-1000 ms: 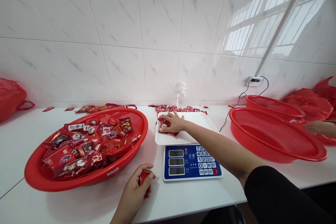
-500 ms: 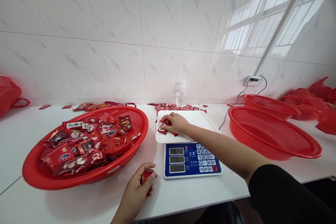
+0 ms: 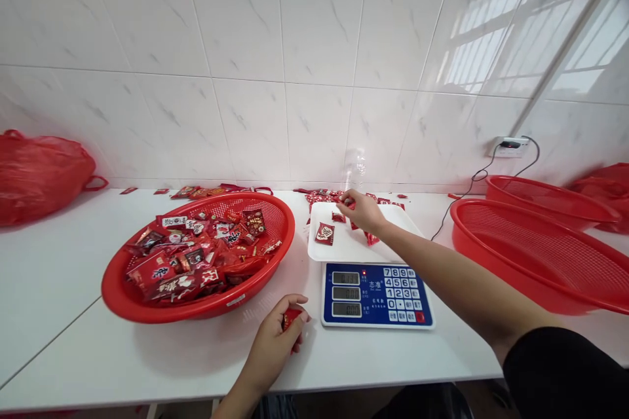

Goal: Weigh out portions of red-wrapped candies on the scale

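My left hand [image 3: 278, 334] is closed around a red wrapped packet [image 3: 291, 319] just above the table, between the basket and the scale. Over the far part of the white scale tray [image 3: 328, 253], my right hand [image 3: 362, 211] has its fingers bent in a pinch on a small red packet [image 3: 348, 203], partly hidden by the fingers. Lying on the tray are a dark red packet [image 3: 325, 233] with a pale label, a smaller packet [image 3: 339, 217] and another red one [image 3: 372, 237] beside my wrist. The blue scale panel [image 3: 377, 294] has lit displays, too faint to read fully.
A red basket [image 3: 114, 298] heaped with red snack packets stands left. At right are two red baskets, the nearer one [image 3: 531, 255] in front. A clear bottle [image 3: 354, 169] stands by the wall, a red bag [image 3: 44, 173] far left. A cable [image 3: 445, 213] runs to the socket.
My right hand has moved from the tray's left side to its far middle, and packets it covered now show spread on the tray. My left hand keeps its packet. The view has shifted left.
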Demonstrator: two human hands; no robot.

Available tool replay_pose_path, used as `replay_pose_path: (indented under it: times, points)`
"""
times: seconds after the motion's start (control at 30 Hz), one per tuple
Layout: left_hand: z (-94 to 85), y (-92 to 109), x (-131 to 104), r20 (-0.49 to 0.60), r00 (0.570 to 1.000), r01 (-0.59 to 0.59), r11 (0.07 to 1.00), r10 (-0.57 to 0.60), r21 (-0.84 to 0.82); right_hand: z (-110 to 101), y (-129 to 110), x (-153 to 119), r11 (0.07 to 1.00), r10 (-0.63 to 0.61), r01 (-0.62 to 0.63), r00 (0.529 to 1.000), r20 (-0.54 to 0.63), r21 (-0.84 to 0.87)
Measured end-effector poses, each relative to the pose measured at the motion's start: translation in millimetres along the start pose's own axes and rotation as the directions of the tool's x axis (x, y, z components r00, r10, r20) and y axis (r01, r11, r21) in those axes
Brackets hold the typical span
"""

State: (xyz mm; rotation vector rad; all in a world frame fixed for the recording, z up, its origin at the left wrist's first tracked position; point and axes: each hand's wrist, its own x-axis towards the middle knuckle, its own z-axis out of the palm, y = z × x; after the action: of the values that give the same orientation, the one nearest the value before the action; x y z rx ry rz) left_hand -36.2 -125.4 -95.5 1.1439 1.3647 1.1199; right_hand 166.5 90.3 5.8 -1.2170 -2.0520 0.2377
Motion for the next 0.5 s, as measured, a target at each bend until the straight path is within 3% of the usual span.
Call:
replay_pose_path:
  times: [0.13, 0.27, 0.5]
  points:
    - [0.3, 1.0, -1.8, -0.006, 1.0, -0.006, 1.0, 0.006, -0.011, -37.0, 28.5, -1.8, 0.993, 0.112, -0.108, 0.987, -0.114, 0.041]
    - [1.2, 2.7, -1.6, 0.003, 1.0, 0.008, 1.0, -0.008, 0.001, -85.2, 67.8, -12.6, 0.971, 0.239, -0.233, 0.944, -0.228, 0.054]
    - [1.2, 2.0, 0.2, 0.004, 1.0, 0.022, 1.0, -0.022, 0.014, -176.0, 135.1, -47.5, 0.885, 0.392, -0.464, 0.796, -0.462, -0.047]
